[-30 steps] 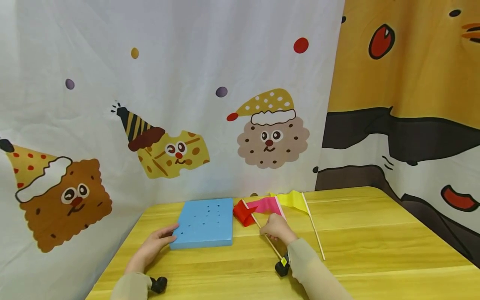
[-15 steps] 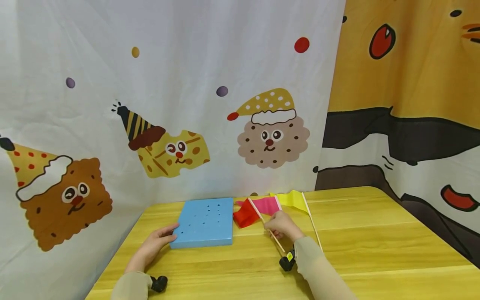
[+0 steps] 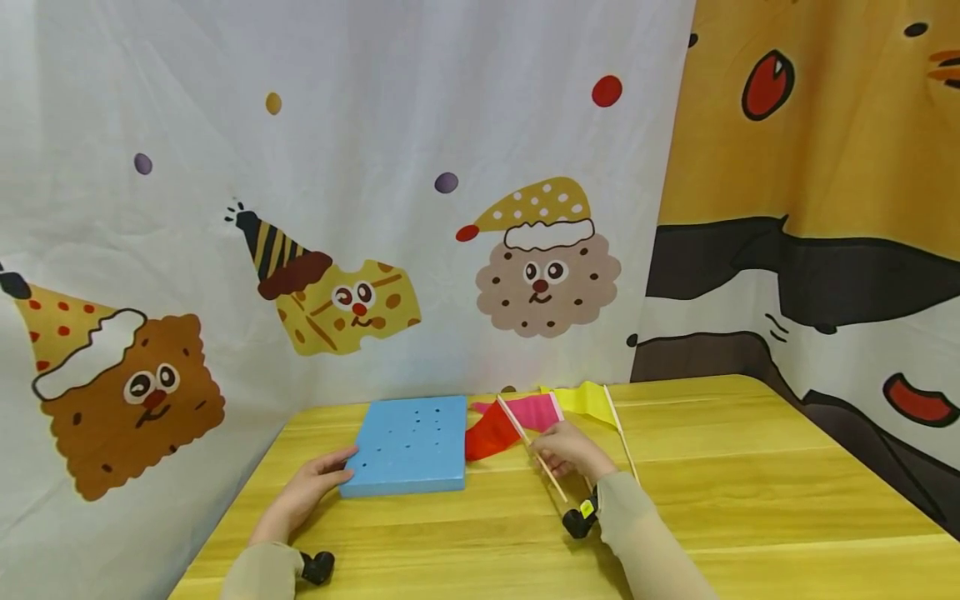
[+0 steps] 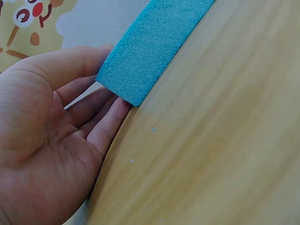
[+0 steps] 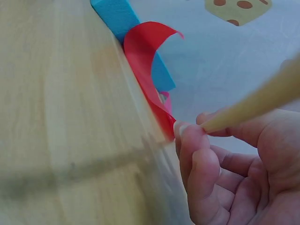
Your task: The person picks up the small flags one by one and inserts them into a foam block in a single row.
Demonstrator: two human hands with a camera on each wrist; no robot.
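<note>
A blue foam block [image 3: 408,443] with several small holes lies on the yellow wooden table [image 3: 750,483]. My left hand [image 3: 315,485] rests against its near left corner with straight fingers [image 4: 101,119]; the block's corner [image 4: 140,56] fills the left wrist view. My right hand [image 3: 564,450] pinches the wooden stick [image 3: 534,450] of a red flag [image 3: 489,433] and holds it lifted just right of the block. In the right wrist view the fingertips [image 5: 190,140] pinch the stick [image 5: 253,105] and the red flag [image 5: 147,61] curls near the block [image 5: 117,18].
A pink flag [image 3: 534,408] and a yellow flag [image 3: 585,398] with a stick [image 3: 621,437] lie on the table behind my right hand. Printed cartoon curtains [image 3: 360,208] hang close behind and to the right.
My right hand has raised the red flag's stick off the table and drawn it slightly right; the red cloth now hangs off the table. The left hand has stayed at the block.
</note>
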